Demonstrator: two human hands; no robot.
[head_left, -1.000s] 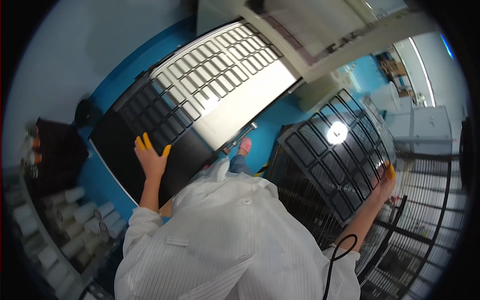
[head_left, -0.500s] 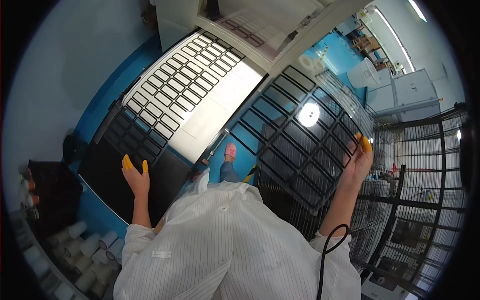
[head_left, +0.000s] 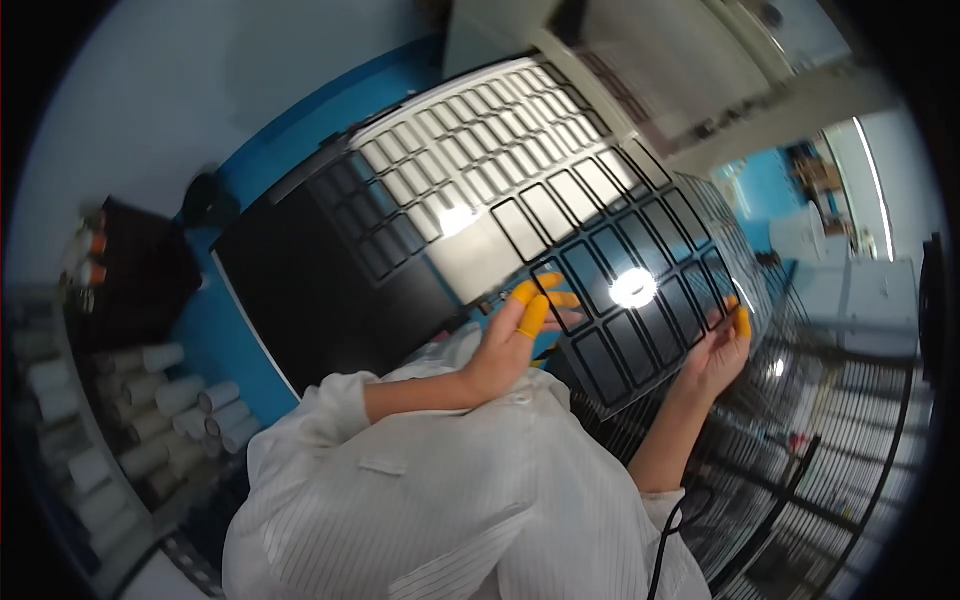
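Observation:
A clear sheet printed with rows of black rectangular outlines is held up in front of me, tilted, with a bright light reflected in it. My right hand grips its right edge, yellow finger cots on the fingertips. At the sheet's near left edge is my left hand, also in yellow cots, its thumb and fingers closed about the edge. Beyond lies a lit white surface carrying a similar outlined sheet. That sheet's near end overlaps a black panel.
A pale machine frame stands at the far right of the lit surface. Black wire racks fill the right side. At the lower left are several white rolls and a dark bin. A black cable hangs by my right sleeve.
My left hand has moved right from over the black panel to the clear sheet's edge and closed there. The sheet has turned in my right hand. My view has swung left.

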